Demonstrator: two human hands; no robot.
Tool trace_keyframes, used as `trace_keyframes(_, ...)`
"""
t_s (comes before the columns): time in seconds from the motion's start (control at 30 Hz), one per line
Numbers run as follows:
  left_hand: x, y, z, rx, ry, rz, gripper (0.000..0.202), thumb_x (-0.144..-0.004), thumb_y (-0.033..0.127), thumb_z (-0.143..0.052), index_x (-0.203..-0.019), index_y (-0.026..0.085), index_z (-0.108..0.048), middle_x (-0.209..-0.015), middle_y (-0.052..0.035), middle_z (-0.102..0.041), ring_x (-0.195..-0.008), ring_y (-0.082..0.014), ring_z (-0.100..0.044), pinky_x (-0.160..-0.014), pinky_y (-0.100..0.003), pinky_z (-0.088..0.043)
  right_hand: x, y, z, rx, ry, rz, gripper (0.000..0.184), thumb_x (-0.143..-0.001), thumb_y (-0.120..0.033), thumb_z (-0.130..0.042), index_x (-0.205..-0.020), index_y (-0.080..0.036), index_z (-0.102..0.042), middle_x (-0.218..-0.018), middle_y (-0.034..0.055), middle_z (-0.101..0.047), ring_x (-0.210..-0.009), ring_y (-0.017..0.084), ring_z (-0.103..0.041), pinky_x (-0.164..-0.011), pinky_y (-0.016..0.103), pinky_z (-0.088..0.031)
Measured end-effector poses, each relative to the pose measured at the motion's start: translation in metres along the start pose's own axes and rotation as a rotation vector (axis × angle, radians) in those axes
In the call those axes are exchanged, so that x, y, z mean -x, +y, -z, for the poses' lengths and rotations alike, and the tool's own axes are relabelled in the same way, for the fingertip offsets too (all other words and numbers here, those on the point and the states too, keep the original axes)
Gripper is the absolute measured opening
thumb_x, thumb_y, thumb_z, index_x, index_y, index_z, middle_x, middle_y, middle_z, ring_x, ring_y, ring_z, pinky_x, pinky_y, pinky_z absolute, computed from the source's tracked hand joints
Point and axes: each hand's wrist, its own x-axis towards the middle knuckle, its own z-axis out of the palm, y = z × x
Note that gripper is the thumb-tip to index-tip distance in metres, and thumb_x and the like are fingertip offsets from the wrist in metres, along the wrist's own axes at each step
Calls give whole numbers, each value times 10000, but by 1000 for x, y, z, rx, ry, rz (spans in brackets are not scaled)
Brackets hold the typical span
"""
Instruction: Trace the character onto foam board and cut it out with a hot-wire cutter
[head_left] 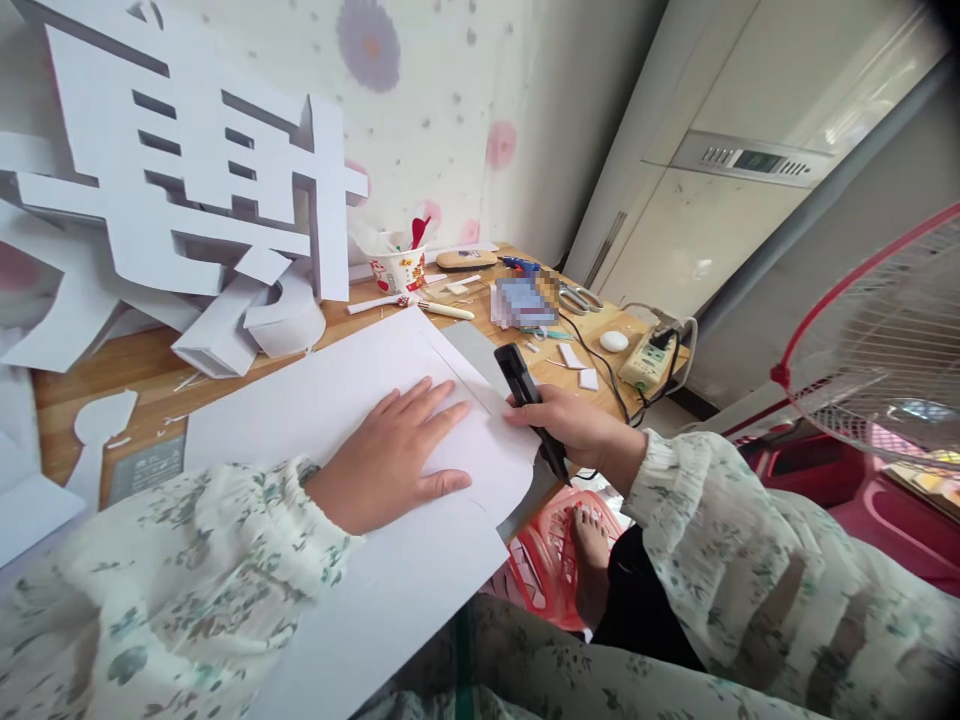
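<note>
A large white foam board (300, 400) lies over the table's near edge, with a thin dark line along its right part. My left hand (397, 455) rests flat on this board, fingers spread. In my right hand (574, 425) is a black utility knife (517, 372), tilted with its narrow end pointing down past the table edge. Its blade cannot be made out. The fingertips of that hand are at the board's right edge. Under the board, part of a grey cutting mat (480, 350) shows.
Large white cut-out characters (187, 190) stand at the left. Behind the board are a paper cup (397, 268), scissors (581, 298), a blue glue gun (521, 265), and a power strip (646, 360) with cords. A fan (885, 340) stands right; a red basket (547, 560) sits below.
</note>
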Motion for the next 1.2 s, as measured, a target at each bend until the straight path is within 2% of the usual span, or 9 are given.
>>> trace_keyframes(0.1, 5, 5, 10, 10, 96, -42, 810, -932, 774, -322, -1530, 232, -395, -1640, -103, -271, -1515, -350, -212, -1190, -583, -257, 11, -8, 2, -229, -105, -96, 275, -648, -303, -826, -804, -176, -638, -644, -11, -667, -559, 146, -647, -526, 249, -546)
trace_keyframes(0.23, 10, 9, 19, 20, 162, -106, 866, -913, 813, -257, -1530, 223, -397, -1636, -101, -282, -1512, -352, -220, -1195, -579, -251, 28, -14, 3, -465, -149, -153, 373, -590, -313, -869, -834, -157, -633, -670, -15, -660, -555, 123, -629, -539, 230, -528)
trace_keyframes(0.4, 15, 23, 37, 55, 99, -126, 943, -867, 861, -276, -1564, 228, -327, -1649, -100, -240, -1521, -350, -192, -1224, -549, -200, 48, -14, -2, -583, -101, -150, 407, -576, -302, -877, -869, -158, -634, -669, -23, -649, -537, 118, -601, -514, 231, -499)
trace_keyframes(0.53, 25, 58, 49, 72, 13, -139, 1100, -770, 914, -412, -1596, 210, -227, -1657, -133, -184, -1514, -387, -193, -1214, -571, -240, 59, -14, -5, -573, -50, -128, 364, -569, -309, -869, -803, -165, -630, -632, -23, -628, -523, 126, -580, -493, 239, -481)
trace_keyframes(0.6, 32, 80, 49, 41, -28, -145, 1078, -770, 807, -595, -1589, 199, -245, -1653, -148, -183, -1504, -403, -211, -1194, -588, -293, 64, -13, -6, -559, -38, -115, 357, -575, -327, -862, -790, -166, -627, -626, -18, -626, -526, 131, -576, -505, 251, -488)
trace_keyframes(0.67, 41, 99, 44, -22, -15, -111, 895, -806, 478, -711, -1561, 205, -315, -1651, -134, -206, -1504, -398, -213, -1174, -601, -336, 68, -12, -7, -543, -16, -120, 368, -569, -329, -864, -785, -166, -616, -618, -24, -615, -523, 127, -566, -511, 253, -488)
trace_keyframes(0.77, 52, 116, 31, -102, 22, -109, 829, -736, 125, -590, -1532, 188, -367, -1643, -124, -242, -1498, -388, -233, -1155, -599, -381, 75, -9, -10, -503, 9, -131, 384, -549, -307, -867, -786, -161, -602, -621, -42, -596, -523, 110, -553, -503, 239, -475)
trace_keyframes(0.97, 70, 126, 17, -130, 92, -116, 807, -704, 9, -440, -1499, 144, -413, -1601, -120, -354, -1472, -372, -307, -1138, -583, -426, 92, -3, -16, -415, -15, -151, 377, -550, -307, -855, -785, -151, -606, -623, -39, -589, -516, 106, -541, -474, 244, -471)
trace_keyframes(1.2, 89, 130, 5, -174, 347, -109, 619, -802, -22, -359, -1390, 67, -531, -1466, -135, -542, -1367, -307, -499, -1102, -486, -499, 118, 3, -24, -579, -37, -196, 488, -505, -292, -900, -881, -153, -623, -703, -30, -634, -553, 108, -573, -491, 250, -519)
